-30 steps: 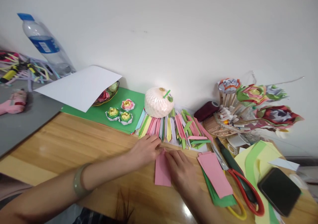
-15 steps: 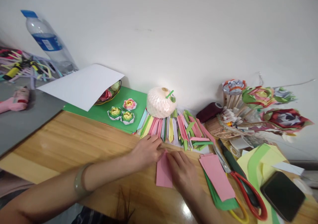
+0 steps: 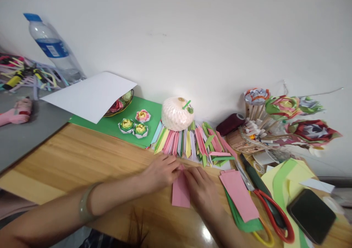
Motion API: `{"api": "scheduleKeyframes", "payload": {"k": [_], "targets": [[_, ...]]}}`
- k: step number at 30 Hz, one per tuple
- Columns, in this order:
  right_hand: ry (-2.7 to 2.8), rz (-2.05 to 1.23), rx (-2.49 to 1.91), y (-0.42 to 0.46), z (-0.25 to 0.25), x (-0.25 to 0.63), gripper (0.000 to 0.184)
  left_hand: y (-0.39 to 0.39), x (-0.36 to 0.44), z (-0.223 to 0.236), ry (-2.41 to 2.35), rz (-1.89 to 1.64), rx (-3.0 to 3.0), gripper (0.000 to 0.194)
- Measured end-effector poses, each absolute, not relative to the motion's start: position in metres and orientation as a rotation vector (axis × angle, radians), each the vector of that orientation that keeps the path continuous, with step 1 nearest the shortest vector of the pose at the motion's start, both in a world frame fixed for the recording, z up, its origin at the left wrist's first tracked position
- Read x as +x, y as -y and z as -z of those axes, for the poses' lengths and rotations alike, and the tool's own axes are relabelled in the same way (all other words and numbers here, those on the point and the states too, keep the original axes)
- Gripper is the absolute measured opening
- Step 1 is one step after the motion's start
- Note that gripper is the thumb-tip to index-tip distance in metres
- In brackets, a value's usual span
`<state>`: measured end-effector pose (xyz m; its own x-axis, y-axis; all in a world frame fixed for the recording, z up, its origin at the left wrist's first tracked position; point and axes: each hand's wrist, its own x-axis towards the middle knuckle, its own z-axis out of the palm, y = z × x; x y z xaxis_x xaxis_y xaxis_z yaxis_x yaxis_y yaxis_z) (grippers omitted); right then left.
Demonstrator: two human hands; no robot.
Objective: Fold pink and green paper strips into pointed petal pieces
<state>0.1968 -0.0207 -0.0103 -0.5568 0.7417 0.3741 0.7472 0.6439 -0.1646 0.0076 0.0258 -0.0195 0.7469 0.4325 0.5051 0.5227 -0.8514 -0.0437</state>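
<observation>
A strip of pink paper (image 3: 180, 193) lies on the wooden table (image 3: 90, 160), its far end narrowing to a point. My left hand (image 3: 161, 171) has its fingers closed at that pointed end. At the strip's right edge, my right hand (image 3: 201, 185) pinches the paper near the same tip. The fingertips partly hide the fold. Just beyond my hands lie rows of folded paper strips (image 3: 176, 142) in pink, green, yellow and white. To the right, a stack of pink paper strips (image 3: 239, 196) rests on green paper (image 3: 247, 224).
Red-handled scissors (image 3: 271, 211) and a dark phone (image 3: 310, 215) lie at right, below a holder with paper flowers (image 3: 283, 107). A white foam-wrapped ball (image 3: 177, 114) stands behind the strips. Paper flowers (image 3: 140, 130), a white sheet (image 3: 90, 96) and a bottle (image 3: 52, 46) are at left.
My left hand has shifted slightly toward me and to the left at the strip's tip. My right hand stays nearly in place on the paper.
</observation>
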Motion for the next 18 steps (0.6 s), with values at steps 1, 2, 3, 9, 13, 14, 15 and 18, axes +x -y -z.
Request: {"api": "scheduleKeyframes", "payload": {"k": [1,2,3,9,13,14,15,18], "targets": [[2.448,0.003,-1.176,0.021,0.011,0.197,0.024,-0.024,0.008,0.019,0.757,0.727,-2.768,0.014],[2.437,-0.013,-1.182,0.02,0.012,0.198,0.023,-0.022,0.008,0.017,0.755,0.72,-2.773,0.014],[2.425,-0.031,-1.191,0.02,0.013,0.199,0.022,-0.021,0.008,0.016,0.756,0.711,-2.777,0.015],[2.378,-0.125,-1.249,0.02,0.015,0.2,0.03,-0.013,0.01,0.015,0.701,0.633,-2.806,0.018],[2.395,-0.146,-1.322,0.018,0.012,0.195,0.035,-0.011,0.009,0.02,0.663,0.584,-2.826,0.016],[2.397,-0.152,-1.344,0.017,0.012,0.193,0.034,-0.011,0.009,0.022,0.664,0.58,-2.827,0.015],[2.396,-0.16,-1.363,0.017,0.011,0.192,0.035,-0.01,0.009,0.022,0.669,0.577,-2.826,0.015],[2.395,-0.193,-1.382,0.015,0.009,0.194,0.041,-0.01,0.009,0.023,0.694,0.575,-2.815,0.014]]}}
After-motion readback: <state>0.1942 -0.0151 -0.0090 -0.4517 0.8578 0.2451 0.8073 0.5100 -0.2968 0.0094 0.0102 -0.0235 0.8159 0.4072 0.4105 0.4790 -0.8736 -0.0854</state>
